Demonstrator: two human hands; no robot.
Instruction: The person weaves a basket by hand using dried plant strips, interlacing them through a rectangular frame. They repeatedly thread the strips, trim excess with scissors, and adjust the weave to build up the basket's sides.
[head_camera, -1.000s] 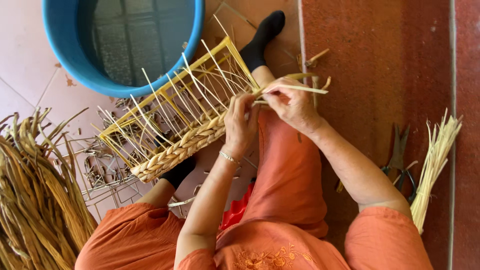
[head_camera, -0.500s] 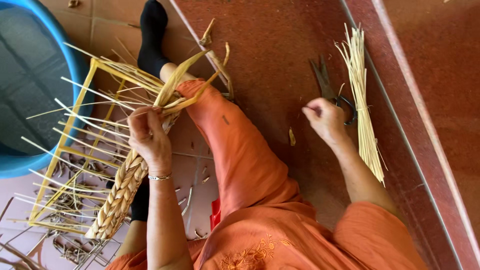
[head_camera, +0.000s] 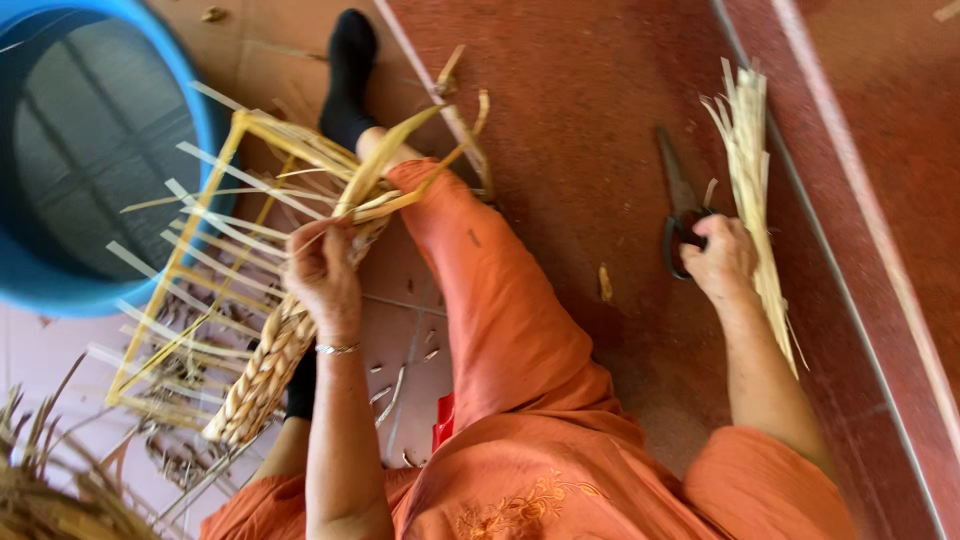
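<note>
I sit on the floor in orange trousers with a half-woven straw basket on a yellow frame (head_camera: 232, 290) across my left leg. My left hand (head_camera: 322, 275) grips the basket's braided edge where several loose straw strips stick out. My right hand (head_camera: 716, 262) is far to the right on the red floor, its fingers closing on the black handles of a pair of scissors (head_camera: 678, 205). A bundle of pale straw strips (head_camera: 752, 190) lies right beside that hand.
A large blue tub (head_camera: 95, 160) stands at the upper left, close to the basket. Dry straw (head_camera: 60, 490) is piled at the lower left. Small straw cuttings litter the tiles by my leg. A raised red step edge runs along the right.
My right hand left the weaving, swung out to the right and now rests on the scissors. My left hand stays on the basket. My view has turned right.
</note>
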